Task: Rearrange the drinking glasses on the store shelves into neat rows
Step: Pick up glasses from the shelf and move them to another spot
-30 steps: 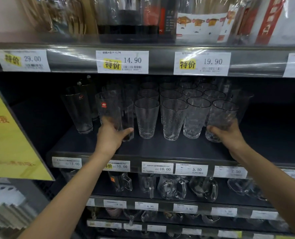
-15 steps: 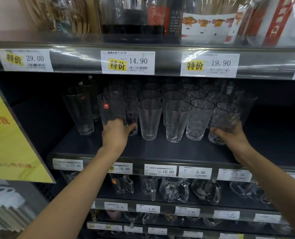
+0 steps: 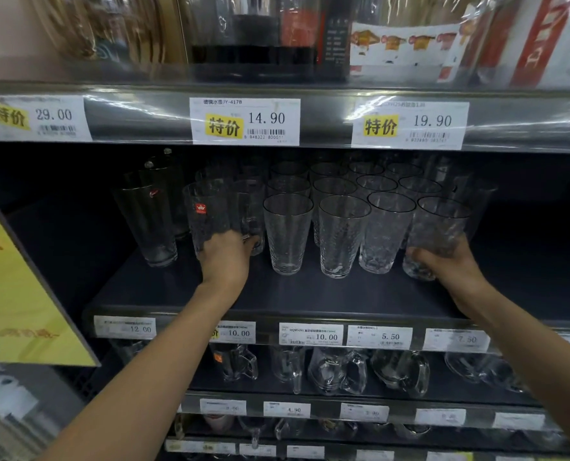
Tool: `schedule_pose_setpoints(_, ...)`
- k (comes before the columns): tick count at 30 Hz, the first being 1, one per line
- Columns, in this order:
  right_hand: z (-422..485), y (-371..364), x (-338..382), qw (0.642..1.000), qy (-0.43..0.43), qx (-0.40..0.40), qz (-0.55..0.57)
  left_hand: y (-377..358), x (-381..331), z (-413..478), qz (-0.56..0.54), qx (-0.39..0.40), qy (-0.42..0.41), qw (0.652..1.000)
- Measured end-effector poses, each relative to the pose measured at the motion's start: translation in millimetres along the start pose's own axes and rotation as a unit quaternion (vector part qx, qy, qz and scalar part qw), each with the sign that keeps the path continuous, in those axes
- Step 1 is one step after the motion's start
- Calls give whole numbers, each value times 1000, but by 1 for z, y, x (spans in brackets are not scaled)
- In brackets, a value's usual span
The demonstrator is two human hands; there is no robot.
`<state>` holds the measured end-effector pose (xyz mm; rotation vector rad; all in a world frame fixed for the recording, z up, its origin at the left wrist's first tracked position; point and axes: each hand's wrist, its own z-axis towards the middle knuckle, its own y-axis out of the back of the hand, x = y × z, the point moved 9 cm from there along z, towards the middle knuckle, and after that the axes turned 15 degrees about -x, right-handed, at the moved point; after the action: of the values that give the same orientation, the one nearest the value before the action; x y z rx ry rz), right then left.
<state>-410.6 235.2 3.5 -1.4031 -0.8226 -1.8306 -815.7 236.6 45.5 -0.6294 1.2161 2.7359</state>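
Note:
On the dark shelf stand several clear tumblers in rows. My left hand grips the base of a tall glass with a red sticker at the left of the group. My right hand holds the bottom of a textured glass at the right end of the front row. Between them stand three textured glasses, upright and close together, with more rows behind them. A taller smooth glass stands apart on the far left.
Price labels line the shelf's front edge. Glass mugs fill the shelf below. The upper shelf, holding boxed goods, hangs low over the glasses. A yellow sign juts out on the left.
Both hands have stayed on the same two glasses. The view has shifted slightly; the glasses look a little further back on the shelf.

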Motion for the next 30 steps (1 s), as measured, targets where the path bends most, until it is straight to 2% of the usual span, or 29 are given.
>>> schedule_pose_setpoints(10, -3, 0, 3, 1000, -16, 2, 14, -8, 8, 0, -12, -32, 3, 999)
schedule_pose_setpoints(30, 3, -3, -5, 999, -8, 32, 5, -16, 13, -3, -27, 2, 32, 999)
